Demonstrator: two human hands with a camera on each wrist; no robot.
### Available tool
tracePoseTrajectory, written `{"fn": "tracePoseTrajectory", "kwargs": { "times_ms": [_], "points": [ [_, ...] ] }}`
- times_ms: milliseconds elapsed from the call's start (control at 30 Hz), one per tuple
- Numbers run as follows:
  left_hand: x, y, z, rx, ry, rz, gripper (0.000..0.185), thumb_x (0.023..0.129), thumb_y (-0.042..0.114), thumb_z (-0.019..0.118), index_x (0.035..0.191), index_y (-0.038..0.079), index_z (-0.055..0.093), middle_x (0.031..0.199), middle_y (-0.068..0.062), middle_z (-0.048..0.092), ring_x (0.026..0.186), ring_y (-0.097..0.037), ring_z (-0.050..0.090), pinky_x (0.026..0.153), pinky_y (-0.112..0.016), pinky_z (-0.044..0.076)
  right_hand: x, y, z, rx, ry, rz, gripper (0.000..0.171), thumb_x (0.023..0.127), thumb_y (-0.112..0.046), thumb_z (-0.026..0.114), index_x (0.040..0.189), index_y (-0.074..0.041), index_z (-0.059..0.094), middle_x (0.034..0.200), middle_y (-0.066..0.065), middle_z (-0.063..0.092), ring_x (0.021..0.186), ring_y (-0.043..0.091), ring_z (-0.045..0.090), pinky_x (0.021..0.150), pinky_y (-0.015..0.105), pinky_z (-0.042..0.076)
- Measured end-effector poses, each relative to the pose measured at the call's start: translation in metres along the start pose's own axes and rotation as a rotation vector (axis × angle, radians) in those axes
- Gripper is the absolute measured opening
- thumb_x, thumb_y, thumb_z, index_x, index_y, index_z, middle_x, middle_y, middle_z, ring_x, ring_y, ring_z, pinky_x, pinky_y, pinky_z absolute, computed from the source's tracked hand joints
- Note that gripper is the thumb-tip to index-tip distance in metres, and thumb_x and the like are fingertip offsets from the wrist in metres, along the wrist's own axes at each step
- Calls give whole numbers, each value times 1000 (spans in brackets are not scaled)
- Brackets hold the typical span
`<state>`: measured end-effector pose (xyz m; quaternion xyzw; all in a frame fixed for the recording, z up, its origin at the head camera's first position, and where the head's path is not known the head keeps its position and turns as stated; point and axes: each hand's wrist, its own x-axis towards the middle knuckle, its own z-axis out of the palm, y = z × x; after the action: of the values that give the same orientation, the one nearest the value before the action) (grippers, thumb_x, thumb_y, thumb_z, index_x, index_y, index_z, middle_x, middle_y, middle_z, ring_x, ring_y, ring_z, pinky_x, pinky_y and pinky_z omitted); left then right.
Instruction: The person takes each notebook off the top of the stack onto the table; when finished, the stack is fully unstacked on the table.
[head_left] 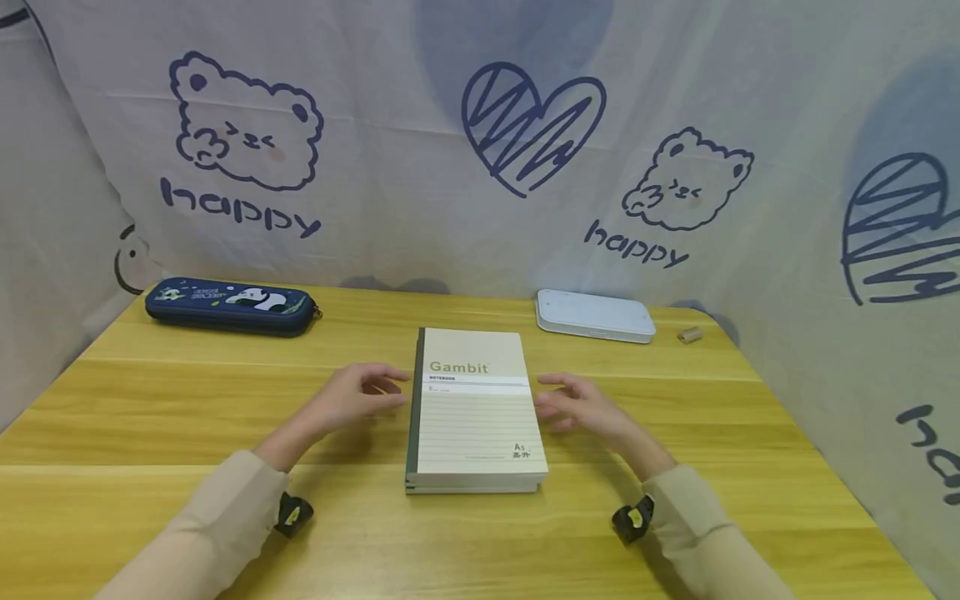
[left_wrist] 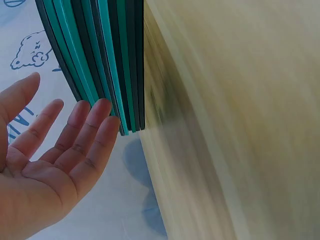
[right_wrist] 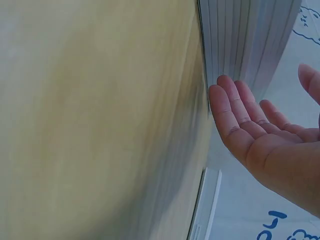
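Observation:
A stack of several notebooks (head_left: 480, 417) lies on the table, the top one cream with a white band and the word "Gambit". Its black and green spines (left_wrist: 95, 55) face my left hand (head_left: 360, 398), whose fingertips are right at them with fingers loosely bent. On the other side, the pale page edges (right_wrist: 240, 45) face my right hand (head_left: 581, 406). That hand's fingers are also loosely extended, tips close to the pages and thumb apart. Neither hand grips anything. Both palms turn towards the stack in the wrist views.
At the back left of the wooden table (head_left: 187, 417) lies a dark blue pencil case (head_left: 228, 307) with a panda. A white flat case (head_left: 595, 316) and a small brown object (head_left: 690, 335) lie at the back right. A printed curtain (head_left: 390, 167) hangs behind.

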<state>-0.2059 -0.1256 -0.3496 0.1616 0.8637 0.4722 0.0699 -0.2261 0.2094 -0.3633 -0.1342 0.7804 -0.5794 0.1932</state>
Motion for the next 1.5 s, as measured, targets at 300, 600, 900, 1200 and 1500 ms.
{"fn": "tracePoseTrajectory", "kwargs": {
  "times_ms": [300,600,900,1200,1500],
  "points": [
    [4,4,8,-97,-22,-80,43,82,19,65,120,0,54,104,-17,58,85,-23,56,64,-35,50,3,0,7,-21,-10,-10,54,90,-12,50,132,11,26,104,22,56,84,20,58,76,41,49],
    [8,10,14,-127,-41,-143,59,81,23,66,132,5,41,110,-20,53,86,-25,56,64,-34,49,4,0,12,-102,-24,15,63,86,-18,59,137,2,26,112,24,51,93,25,56,75,39,49],
    [8,14,16,-115,-54,-176,69,76,20,71,134,6,37,115,-21,49,95,-30,54,66,-35,50,6,2,8,-59,-68,-30,57,93,-14,47,140,-1,19,105,23,54,80,23,58,64,29,48],
    [11,10,19,-70,-62,-167,74,71,17,76,133,4,38,113,-20,51,94,-31,55,69,-35,50,7,3,7,-24,-99,-13,61,93,-14,48,142,-2,14,100,19,56,74,18,56,60,24,45],
    [11,10,19,-37,-50,-156,74,70,15,76,133,3,38,111,-20,53,92,-30,56,76,-39,48,10,6,6,11,-113,-2,55,95,-12,40,143,-5,13,97,16,59,77,17,58,59,22,43]
  ]
}}
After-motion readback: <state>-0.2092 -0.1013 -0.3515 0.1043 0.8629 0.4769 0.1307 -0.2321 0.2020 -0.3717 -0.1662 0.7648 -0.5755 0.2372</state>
